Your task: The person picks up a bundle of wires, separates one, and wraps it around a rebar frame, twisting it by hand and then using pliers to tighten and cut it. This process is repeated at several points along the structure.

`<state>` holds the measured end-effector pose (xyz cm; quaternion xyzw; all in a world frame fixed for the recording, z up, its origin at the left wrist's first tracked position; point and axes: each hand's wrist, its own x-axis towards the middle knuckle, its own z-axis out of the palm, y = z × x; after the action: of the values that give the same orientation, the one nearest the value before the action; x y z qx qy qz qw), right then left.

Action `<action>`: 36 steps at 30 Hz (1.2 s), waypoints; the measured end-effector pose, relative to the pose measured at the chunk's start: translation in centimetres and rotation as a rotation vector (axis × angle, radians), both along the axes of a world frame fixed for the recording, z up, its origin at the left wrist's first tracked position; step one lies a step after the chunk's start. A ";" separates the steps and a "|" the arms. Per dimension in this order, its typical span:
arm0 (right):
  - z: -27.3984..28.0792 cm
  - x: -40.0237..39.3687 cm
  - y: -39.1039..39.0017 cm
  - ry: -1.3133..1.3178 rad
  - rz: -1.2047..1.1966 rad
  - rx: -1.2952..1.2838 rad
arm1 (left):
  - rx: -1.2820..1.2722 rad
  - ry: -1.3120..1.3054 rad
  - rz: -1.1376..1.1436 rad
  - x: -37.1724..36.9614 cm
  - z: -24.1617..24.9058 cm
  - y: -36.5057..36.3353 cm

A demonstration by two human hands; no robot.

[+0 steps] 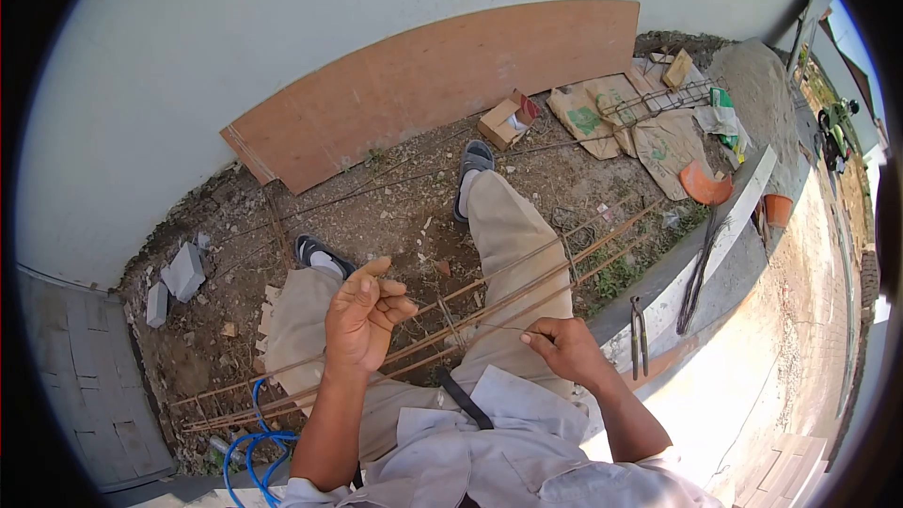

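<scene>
A long cage of thin rusty rebar [508, 298] lies across my lap, with square stirrups [450, 318] around its bars. My right hand [569, 350] pinches the end of a thin tie wire [503, 326] between thumb and forefinger. That wire runs left toward the bars near a stirrup; where exactly it meets them is too fine to make out. My left hand [365, 318] is raised just above the rebar, palm up, fingers half curled and apart, with nothing visible in it.
Pincers [639, 339] and a bundle of dark wire [698, 273] lie on the concrete ledge [743, 193] at right. Blue hose [252, 447] curls at lower left. Ahead are a plywood sheet [442, 75], a cardboard box [506, 122], paper sacks [668, 146] and a sand heap [752, 80].
</scene>
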<state>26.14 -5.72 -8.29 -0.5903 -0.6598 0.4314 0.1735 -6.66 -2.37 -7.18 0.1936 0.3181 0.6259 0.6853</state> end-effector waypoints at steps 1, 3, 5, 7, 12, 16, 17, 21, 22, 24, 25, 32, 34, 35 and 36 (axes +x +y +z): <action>0.5 -0.2 0.1 -0.029 0.015 0.010 | 0.030 -0.071 -0.022 -0.3 0.3 0.4; 1.2 -0.6 0.0 -0.123 -0.003 0.243 | 0.096 -0.073 -0.067 -1.0 1.1 0.9; 2.3 -0.5 0.0 -0.225 -0.024 0.413 | 0.169 0.069 -0.117 -2.2 2.4 1.4; 3.6 -0.3 0.1 -0.335 -0.046 0.515 | 0.144 0.266 -0.168 -3.2 4.2 1.4; 4.1 -0.3 -0.4 -0.149 0.057 0.435 | -0.008 0.606 -0.188 -5.9 3.5 1.3; 2.7 -1.4 -1.2 0.017 0.215 0.189 | 0.094 0.642 0.104 -5.7 1.0 1.5; 2.4 -1.6 -1.1 -0.067 0.223 0.166 | 0.140 0.474 0.132 -5.1 0.9 1.5; 2.7 -1.4 -0.3 -0.327 0.165 0.159 | 0.265 0.023 0.081 -4.5 2.6 1.6; 2.9 -1.1 0.0 -0.370 0.127 0.179 | 0.250 0.042 0.022 -4.7 3.2 1.4; 3.1 -0.3 0.2 -0.338 0.022 0.260 | 0.219 0.080 -0.106 -5.8 3.9 1.3; 3.2 0.1 0.3 -0.322 -0.033 0.300 | 0.165 0.221 -0.128 -6.4 3.7 1.3; 3.5 0.8 -0.5 0.060 0.193 0.000 | 0.018 0.567 0.178 -8.3 0.7 0.9; 1.7 0.1 -1.0 -0.063 0.249 0.107 | 0.123 0.316 0.255 -6.9 0.9 1.3; 1.8 0.0 -0.8 -0.173 0.222 0.102 | 0.146 0.205 0.220 -6.6 1.2 1.3; 2.1 -0.1 -0.4 -0.282 0.196 0.098 | 0.169 0.095 0.186 -6.3 1.6 1.4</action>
<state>26.05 -6.17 -6.19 -0.5688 -0.7521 0.3265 0.0648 -12.92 -1.00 -5.61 0.2499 0.3129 0.7015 0.5895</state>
